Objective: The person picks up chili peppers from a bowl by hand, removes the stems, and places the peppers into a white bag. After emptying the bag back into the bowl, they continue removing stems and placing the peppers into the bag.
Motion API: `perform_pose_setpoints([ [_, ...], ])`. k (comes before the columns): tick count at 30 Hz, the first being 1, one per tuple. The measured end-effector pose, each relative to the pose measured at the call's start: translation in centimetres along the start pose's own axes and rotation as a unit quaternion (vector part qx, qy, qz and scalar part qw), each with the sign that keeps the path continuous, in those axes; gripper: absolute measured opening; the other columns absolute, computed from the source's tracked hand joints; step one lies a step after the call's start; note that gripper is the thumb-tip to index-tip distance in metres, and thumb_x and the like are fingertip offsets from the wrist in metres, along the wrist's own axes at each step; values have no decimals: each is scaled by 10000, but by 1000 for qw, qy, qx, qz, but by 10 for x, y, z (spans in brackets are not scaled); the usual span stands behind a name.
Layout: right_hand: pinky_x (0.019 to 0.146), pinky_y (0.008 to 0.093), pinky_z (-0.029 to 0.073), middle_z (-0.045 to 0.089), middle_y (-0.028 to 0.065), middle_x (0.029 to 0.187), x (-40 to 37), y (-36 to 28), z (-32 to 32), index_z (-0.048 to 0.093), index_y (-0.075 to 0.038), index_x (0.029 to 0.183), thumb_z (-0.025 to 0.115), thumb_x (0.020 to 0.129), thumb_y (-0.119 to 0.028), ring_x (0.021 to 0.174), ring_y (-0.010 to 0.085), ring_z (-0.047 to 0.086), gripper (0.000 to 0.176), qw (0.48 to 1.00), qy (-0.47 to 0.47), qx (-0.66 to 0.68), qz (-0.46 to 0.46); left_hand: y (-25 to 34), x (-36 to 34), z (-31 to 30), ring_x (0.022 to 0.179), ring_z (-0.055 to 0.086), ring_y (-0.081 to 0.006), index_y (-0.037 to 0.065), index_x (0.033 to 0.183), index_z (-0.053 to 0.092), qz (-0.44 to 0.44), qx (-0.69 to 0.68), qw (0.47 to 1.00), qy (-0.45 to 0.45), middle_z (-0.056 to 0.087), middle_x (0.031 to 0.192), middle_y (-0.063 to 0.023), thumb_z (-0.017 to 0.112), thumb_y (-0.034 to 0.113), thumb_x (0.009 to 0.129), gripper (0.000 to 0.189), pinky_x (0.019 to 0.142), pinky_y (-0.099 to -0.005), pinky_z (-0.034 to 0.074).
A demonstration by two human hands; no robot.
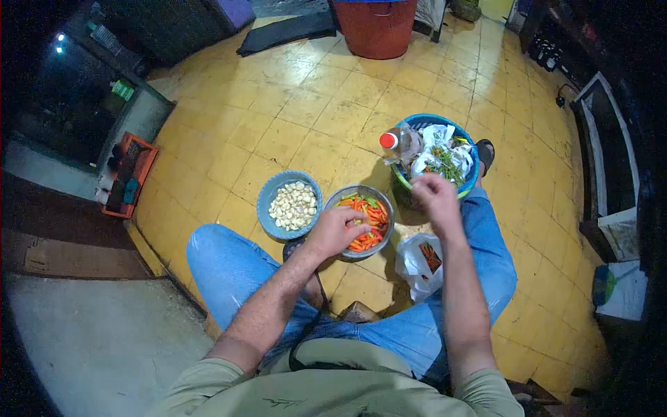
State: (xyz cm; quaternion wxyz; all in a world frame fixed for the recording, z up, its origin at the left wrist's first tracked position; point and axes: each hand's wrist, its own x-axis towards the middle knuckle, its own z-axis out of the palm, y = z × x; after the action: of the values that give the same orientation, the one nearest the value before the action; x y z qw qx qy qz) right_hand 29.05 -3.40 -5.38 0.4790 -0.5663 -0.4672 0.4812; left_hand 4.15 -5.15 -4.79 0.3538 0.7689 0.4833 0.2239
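Observation:
My left hand [336,231] is over the left side of a grey colander [386,244] of red, orange and green chillies [373,217]; its fingers are bent together at the chillies, and what they hold is too small to make out. My right hand [436,197] is raised at the near edge of a blue-green basket [475,165], fingers curled towards the thumb, their contents hidden. The basket holds plastic wrappings and green stems [445,164]. Peeled garlic cloves [292,206] fill a blue bowl [265,224] on the left. A white plastic bag [410,260] with red chillies stands between my legs.
A bottle with a red cap [389,141] leans at the basket's left side. Further off are a large red tub [377,31] and a dark mat [288,35]. An orange crate [142,170] lies left; a white-framed piece [603,139] stands right.

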Motion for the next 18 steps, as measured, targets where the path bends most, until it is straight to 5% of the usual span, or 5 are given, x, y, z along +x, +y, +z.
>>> perform_pose_setpoints([
  [6, 745, 297, 509, 681, 126, 910, 25, 29, -30, 640, 32, 1055, 643, 808, -61, 791, 186, 642, 264, 948, 142, -219, -185, -10, 2, 6, 478, 413, -53, 31, 1254, 569, -228, -315, 921, 7, 498, 640, 23, 251, 467, 1019, 587, 419, -207, 358],
  [7, 757, 284, 509, 678, 123, 951, 17, 23, -24, 631, 32, 1080, 629, 823, -29, 823, 167, 642, 265, 909, 142, -315, -233, -12, 2, 7, 478, 413, -53, 31, 1254, 569, -229, -314, 921, 8, 498, 640, 23, 251, 467, 1019, 587, 419, -207, 358],
  [13, 697, 346, 512, 662, 149, 835, -42, -6, 54, 683, -32, 967, 753, 723, -162, 758, 278, 650, 285, 970, -119, -141, -158, 2, 3, 9, 479, 410, -59, 46, 1253, 563, -282, -436, 855, 5, 535, 719, 10, 196, 525, 1005, 653, 395, -207, 342],
  [16, 717, 371, 519, 674, 157, 875, -58, -4, 82, 679, -32, 990, 749, 743, -152, 788, 297, 658, 284, 964, -113, -148, -189, 0, 2, 14, 595, 491, -72, 24, 1221, 569, -278, -510, 813, 48, 561, 816, -31, 237, 536, 999, 650, 436, -227, 394],
  [18, 720, 372, 521, 675, 156, 872, -60, 3, 88, 682, -28, 979, 736, 755, -134, 789, 297, 660, 253, 965, -94, -142, -200, -3, -3, 7, 616, 502, -63, 17, 1211, 568, -242, -456, 856, 2, 578, 848, -52, 230, 552, 994, 669, 449, -221, 411],
])
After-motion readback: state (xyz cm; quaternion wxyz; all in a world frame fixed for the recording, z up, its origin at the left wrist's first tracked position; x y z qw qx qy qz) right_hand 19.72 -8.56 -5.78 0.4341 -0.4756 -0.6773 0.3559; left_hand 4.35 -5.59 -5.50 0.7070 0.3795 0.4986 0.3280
